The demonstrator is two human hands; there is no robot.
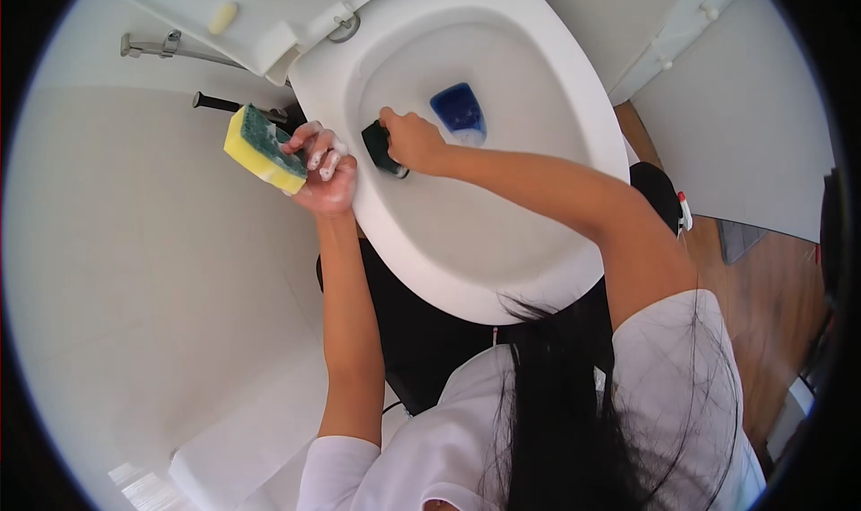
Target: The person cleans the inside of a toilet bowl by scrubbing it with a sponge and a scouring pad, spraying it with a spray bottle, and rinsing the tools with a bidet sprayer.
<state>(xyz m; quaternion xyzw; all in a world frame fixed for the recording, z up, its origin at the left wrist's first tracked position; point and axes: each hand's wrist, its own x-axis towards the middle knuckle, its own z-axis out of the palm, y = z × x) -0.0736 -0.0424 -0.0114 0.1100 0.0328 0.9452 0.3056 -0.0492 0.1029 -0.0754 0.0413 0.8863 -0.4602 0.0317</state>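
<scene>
My left hand [330,181], wet with white foam, holds a yellow sponge [251,155] with a green scouring side, just outside the left edge of the toilet bowl [404,262]. Inside the bowl, my right hand [415,143] is closed around a dark green scouring pad [380,145] and presses it against the left inner wall. Deep blue liquid [456,106] lies at the bottom of the bowl, right of my right hand, with pale foam at its lower edge.
The raised toilet seat [260,13] leans back at the upper left, joined by metal hinges [343,29]. On the left wall are a metal bar [202,52] and a black handle [220,103]. A white bottle with a red top [684,211] stands at the right, near the wooden floor [762,287].
</scene>
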